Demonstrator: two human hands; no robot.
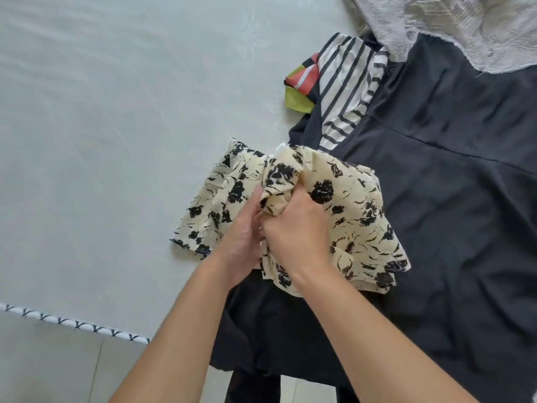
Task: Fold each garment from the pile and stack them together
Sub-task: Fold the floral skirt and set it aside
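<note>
Both hands are clamped on the cream floral garment [290, 210], left hand [242, 239] and right hand [293, 231] touching at its bunched middle, over the black garment [436, 199] on the pale surface [116, 112].

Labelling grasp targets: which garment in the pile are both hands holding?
The cream black-floral garment; left hand and right hand bunch it. The black, striped and grey ones lie untouched.
</note>
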